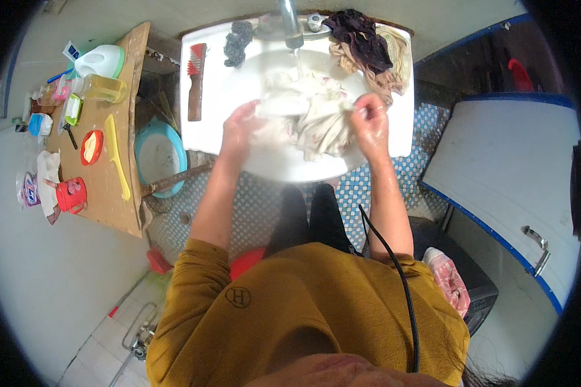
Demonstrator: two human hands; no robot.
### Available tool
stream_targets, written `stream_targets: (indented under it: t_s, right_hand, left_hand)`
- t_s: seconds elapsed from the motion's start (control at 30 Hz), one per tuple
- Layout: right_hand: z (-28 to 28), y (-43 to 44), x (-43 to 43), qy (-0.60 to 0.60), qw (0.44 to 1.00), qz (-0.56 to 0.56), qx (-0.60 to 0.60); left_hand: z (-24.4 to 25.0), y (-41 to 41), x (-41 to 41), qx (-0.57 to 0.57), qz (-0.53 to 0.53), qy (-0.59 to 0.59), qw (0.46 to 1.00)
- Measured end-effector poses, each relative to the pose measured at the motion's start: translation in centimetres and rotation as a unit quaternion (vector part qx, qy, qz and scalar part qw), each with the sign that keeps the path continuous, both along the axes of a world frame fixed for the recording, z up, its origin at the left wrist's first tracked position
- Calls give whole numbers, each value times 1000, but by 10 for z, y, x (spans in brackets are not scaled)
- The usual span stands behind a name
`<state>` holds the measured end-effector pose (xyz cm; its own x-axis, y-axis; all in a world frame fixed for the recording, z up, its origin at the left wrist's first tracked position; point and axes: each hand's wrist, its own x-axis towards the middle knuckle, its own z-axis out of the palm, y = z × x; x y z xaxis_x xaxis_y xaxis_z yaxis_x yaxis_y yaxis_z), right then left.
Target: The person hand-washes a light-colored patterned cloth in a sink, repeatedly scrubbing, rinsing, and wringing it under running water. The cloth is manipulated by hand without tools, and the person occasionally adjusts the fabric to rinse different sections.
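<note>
Wet white cloth [319,118] lies bunched in the white washbasin [208,138], and water runs onto it from the metal faucet [290,24]. My left hand [242,126] grips the cloth's left edge; its fingers are partly blurred and hidden by the fabric. On the other side, my right hand [370,123] has its fingers curled on the right edge of the same cloth. Both hands look wet. The cloth spreads between them, low in the bowl.
On the basin's rim lie a scrub brush [196,82], a dark mesh scrubber [237,43] and dark and beige garments [363,46]. Left is a board shelf [97,184] with bottles, a yellow comb [117,159] and a red mug [71,193]. A blue tub [160,157] sits below.
</note>
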<state>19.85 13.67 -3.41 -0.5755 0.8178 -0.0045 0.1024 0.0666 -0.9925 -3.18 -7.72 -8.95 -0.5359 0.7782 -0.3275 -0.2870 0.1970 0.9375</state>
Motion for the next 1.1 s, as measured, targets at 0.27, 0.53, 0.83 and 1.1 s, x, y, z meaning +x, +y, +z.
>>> stream_targets:
  t_s: [0.27, 0.53, 0.83, 1.1]
  right_hand:
    - [-2, -9, -29, -266, 902, -7, 340]
    - [-28, -11, -42, -253, 934, 15, 251]
    - [-41, 11, -71, -187, 973, -7, 138]
    - [-74, 40, -26, -119, 978, -68, -156]
  left_hand:
    - [5, 29, 1, -74, 101, 16, 992]
    - [27, 25, 20, -45, 126, 256, 957]
    - [104, 27, 24, 74, 3, 602, 795]
    - [30, 16, 20, -217, -17, 580, 785]
